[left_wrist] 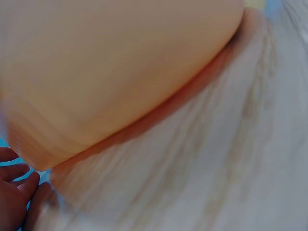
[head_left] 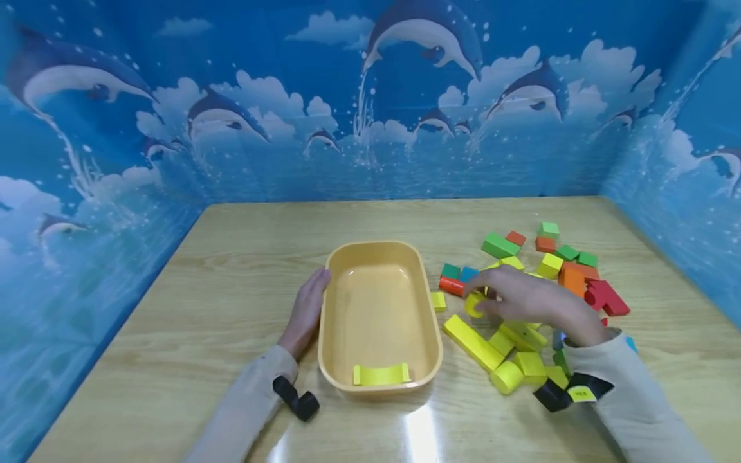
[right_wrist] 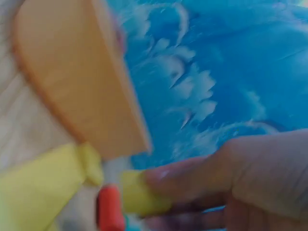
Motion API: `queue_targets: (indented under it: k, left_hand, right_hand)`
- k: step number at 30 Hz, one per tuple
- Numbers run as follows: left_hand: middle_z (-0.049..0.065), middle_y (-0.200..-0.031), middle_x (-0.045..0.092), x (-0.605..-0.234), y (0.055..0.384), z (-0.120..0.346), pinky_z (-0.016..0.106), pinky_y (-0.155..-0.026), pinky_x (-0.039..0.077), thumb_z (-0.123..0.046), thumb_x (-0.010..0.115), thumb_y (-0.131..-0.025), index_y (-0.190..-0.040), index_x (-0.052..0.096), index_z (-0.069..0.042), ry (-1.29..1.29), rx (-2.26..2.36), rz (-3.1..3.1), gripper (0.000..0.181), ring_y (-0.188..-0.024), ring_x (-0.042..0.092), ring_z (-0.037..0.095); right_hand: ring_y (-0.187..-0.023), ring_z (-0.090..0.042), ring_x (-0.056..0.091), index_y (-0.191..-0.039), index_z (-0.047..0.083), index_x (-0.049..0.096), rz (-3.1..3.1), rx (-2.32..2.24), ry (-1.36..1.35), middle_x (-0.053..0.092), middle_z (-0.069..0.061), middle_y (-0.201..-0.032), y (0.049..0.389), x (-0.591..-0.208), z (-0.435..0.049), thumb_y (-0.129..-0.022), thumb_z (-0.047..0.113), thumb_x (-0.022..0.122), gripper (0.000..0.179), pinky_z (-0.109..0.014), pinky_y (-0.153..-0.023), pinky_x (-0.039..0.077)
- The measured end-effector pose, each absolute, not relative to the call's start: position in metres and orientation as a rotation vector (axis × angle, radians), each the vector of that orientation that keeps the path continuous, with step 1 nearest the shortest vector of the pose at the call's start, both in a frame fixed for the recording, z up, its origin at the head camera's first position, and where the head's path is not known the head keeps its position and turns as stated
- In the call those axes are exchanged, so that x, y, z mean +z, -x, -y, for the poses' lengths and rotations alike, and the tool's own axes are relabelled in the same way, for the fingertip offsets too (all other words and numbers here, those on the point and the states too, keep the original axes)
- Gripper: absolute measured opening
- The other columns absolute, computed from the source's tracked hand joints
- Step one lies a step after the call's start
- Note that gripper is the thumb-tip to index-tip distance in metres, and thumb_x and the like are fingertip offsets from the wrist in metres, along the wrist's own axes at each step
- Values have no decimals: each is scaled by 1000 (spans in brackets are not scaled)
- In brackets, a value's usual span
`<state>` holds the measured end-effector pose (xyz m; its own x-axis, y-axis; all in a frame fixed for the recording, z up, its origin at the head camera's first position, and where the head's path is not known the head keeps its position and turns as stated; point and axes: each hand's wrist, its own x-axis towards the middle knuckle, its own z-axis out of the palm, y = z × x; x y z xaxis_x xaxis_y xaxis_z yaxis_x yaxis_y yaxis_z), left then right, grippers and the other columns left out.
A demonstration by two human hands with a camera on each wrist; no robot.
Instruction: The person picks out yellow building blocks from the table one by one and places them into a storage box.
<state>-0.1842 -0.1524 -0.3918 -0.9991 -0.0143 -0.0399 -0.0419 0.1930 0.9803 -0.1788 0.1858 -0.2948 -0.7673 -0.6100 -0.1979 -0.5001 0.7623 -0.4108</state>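
A peach-coloured plastic tub (head_left: 379,308) stands on the table. Inside its near end lies a yellow block with a curved-in side (head_left: 381,375). My left hand (head_left: 307,312) rests along the tub's left wall; in the left wrist view its fingers (left_wrist: 17,173) look fairly straight near the tub's end. To the right of the tub, my right hand (head_left: 527,296) is over the block pile. Its thumb and fingers pinch a small yellow block (right_wrist: 139,192), whose full shape is partly hidden by the hand. A red cylinder (right_wrist: 110,208) is close beside that block.
Several yellow blocks, among them a long one (head_left: 473,344) and a cylinder (head_left: 507,377), lie near the right wrist. Green, red and orange blocks (head_left: 573,280) spread behind and beyond it. A small yellow block (head_left: 438,301) sits against the tub's right side. Dolphin-print cloth (head_left: 370,161) surrounds the table.
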Motion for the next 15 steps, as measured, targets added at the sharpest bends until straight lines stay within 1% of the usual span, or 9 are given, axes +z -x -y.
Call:
queue_targets:
  k: [3,5,8,10,13,15]
  left_hand:
    - [19,-155,28,-391,184,152,46,-119,16,-41,33,-104,-149,28,2,64,1973,-2427,62,-144,22,32]
    - [20,-155,27,-391,184,152,46,-119,15,-41,34,-104,-149,27,4,73,1960,-2445,64,-144,22,33]
    - [20,-155,26,-391,184,152,45,-120,15,-41,34,-104,-149,27,4,95,1952,-2452,64,-144,21,32]
    - [19,-155,27,-392,185,152,45,-120,15,-41,33,-104,-149,27,3,95,1961,-2439,64,-144,21,32]
    - [20,-155,27,-392,185,152,46,-119,16,-40,33,-104,-149,27,3,84,1965,-2433,63,-144,22,32]
    - [20,-155,28,-391,185,152,46,-119,16,-41,33,-104,-149,27,3,79,1958,-2440,63,-144,22,33]
  right_hand:
    - [-85,-12,57,-122,9,65,-2728,-626,1053,65,-2,-109,171,-290,-174,-95,13,62,28,-27,-70,54]
    - [-88,-12,57,-124,10,64,-2760,-654,1180,64,-1,-109,165,-293,-158,-97,16,58,28,-30,-74,54]
    - [-93,-15,55,-121,11,66,-2749,-533,1331,65,1,-106,156,-303,-133,-98,21,57,27,-37,-82,48]
    - [-99,-18,52,-116,12,69,-2727,-393,1366,66,1,-105,152,-309,-120,-97,21,59,24,-45,-93,41]
    - [-97,-19,48,-108,16,72,-2668,-232,1329,66,6,-96,147,-315,-111,-94,20,63,18,-55,-99,31]
    - [-96,-19,46,-105,18,73,-2628,-188,1291,63,10,-89,146,-317,-108,-94,18,63,15,-61,-102,26]
